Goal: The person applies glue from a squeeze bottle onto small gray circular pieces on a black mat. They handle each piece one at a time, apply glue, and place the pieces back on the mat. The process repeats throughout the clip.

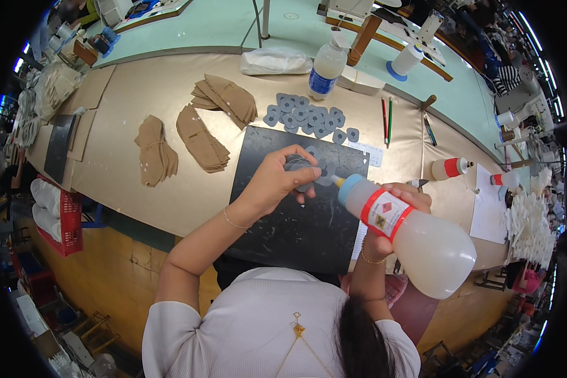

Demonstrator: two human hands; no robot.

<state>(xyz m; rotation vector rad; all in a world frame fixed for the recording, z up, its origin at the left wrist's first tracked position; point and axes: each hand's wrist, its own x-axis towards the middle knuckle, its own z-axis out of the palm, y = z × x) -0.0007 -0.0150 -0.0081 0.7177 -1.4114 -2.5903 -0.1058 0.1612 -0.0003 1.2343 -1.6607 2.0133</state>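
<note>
My left hand (pixel 274 183) is closed around a small stack of flat grey pieces (pixel 298 165) with rounded outlines, above a black board (pixel 277 223). Gripped in my right hand (pixel 406 198) is a large squeeze bottle (pixel 428 246) of cloudy liquid, with a blue cap and a red-edged label. The bottle is tipped, and its yellow nozzle (pixel 339 182) points at the grey pieces beside my left fingertips. Whether the nozzle touches a piece, I cannot tell. Behind the board, many similar grey pieces (pixel 302 115) with dark centres lie spread in a loose cluster.
Brown cut-piece bundles (pixel 201 138) lie left of the board. A clear bottle with a blue label (pixel 326 66) stands behind the grey pieces. Pencils (pixel 387 123), a smaller red-labelled bottle (pixel 450 167) and a white sheet (pixel 490 205) are to the right. A red basket (pixel 71 223) stands at the left.
</note>
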